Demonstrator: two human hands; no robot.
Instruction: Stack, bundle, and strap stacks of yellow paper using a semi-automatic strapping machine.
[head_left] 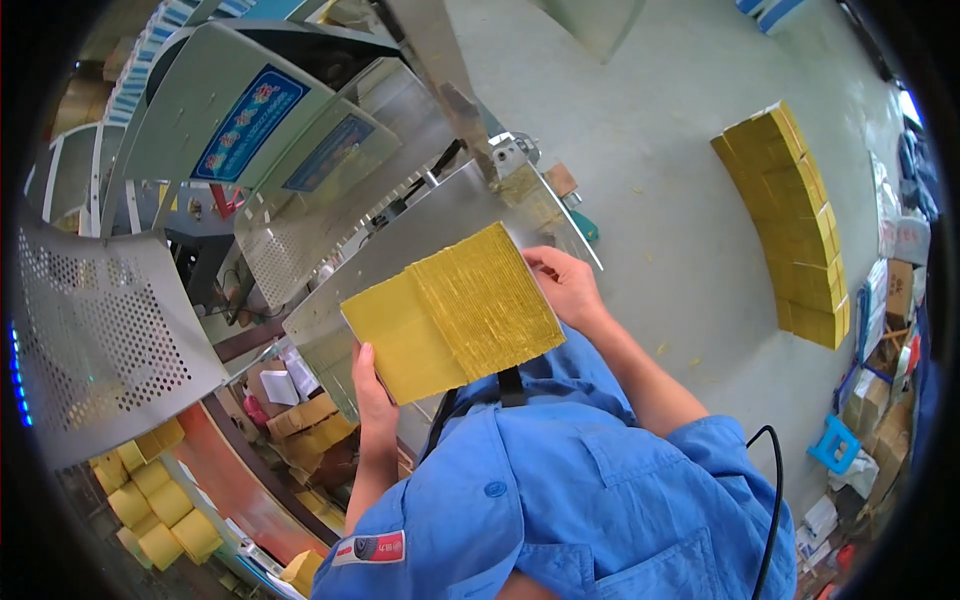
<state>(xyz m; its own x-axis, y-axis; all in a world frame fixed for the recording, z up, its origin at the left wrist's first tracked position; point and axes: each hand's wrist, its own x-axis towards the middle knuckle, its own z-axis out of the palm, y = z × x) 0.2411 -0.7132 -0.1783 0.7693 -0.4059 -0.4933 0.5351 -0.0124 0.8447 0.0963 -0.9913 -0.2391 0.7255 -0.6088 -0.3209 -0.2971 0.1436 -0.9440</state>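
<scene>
A thick stack of yellow paper (480, 300) is held tilted in front of my chest. Its right part looks ridged, while the left part is flat and smooth. My left hand (374, 392) grips the stack's left end, thumb along the edge and the other fingers hidden beneath. At the opposite end my right hand (566, 284) closes on the far right edge, with its fingertips partly behind the paper. Just beyond the stack lies the metal bed (400, 245) of a machine.
The machine's tilted grey cover (215, 85) and a perforated metal guard (110, 340) stand at left. Yellow paper rolls (165, 510) lie at lower left. A long row of bundled yellow paper (790, 225) rests on the floor at right, near a blue plastic stool (836, 444) and cardboard boxes (897, 290).
</scene>
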